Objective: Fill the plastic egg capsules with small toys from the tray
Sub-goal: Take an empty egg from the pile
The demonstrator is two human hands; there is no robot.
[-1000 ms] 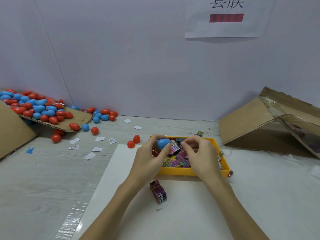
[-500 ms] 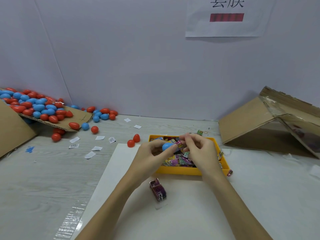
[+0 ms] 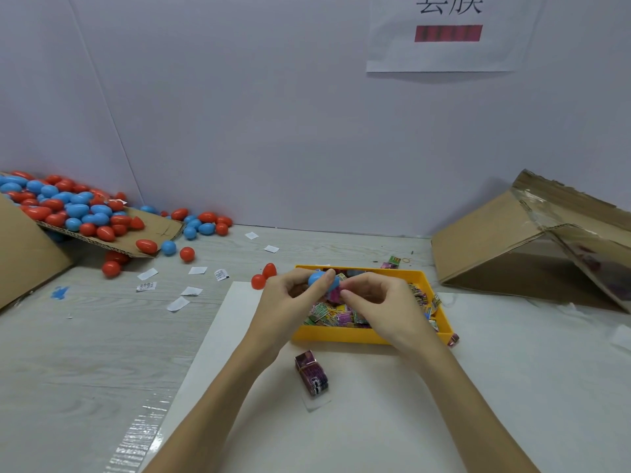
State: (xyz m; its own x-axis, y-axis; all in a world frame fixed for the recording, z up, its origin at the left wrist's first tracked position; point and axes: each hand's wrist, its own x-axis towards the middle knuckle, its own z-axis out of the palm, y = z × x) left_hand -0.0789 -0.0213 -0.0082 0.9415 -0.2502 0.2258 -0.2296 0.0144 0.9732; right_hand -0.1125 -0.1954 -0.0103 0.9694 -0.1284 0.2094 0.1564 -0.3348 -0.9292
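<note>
— Across the far side of the table [image 3: 85,353] we see the biggest things first: a folded cardboard box [image 3: 505,247] lying open on the right, and on the left a cardboard flap [image 3: 160,230] heaped with red and blue egg capsules [image 3: 75,209], some spilled onto the table beside it.

— On the wall above we also see a paper sign [image 3: 447,32] with a red bar. And nearer?

— Under our arms lies a white sheet [image 3: 409,421], and on its far edge sits the yellow tray [image 3: 341,336], full of small wrapped toys [image 3: 334,315]. Our hands meet just above it.

— How do they grip?

— Our left hand [image 3: 290,302] pinches a blue egg capsule [image 3: 322,279] between thumb and fingers, over the tray's far left part. Our right hand [image 3: 379,302] has its fingertips curled together on a small pink toy [image 3: 333,295], which touches the capsule's underside. We cannot tell whether the toy is partly inside.

— Smaller things?

— One purple toy box [image 3: 312,372] lies on the sheet, just in front of the tray. Two red capsules [image 3: 263,276] rest beside the tray's left corner, and white paper slips [image 3: 177,303] are scattered on the table to the left.
</note>
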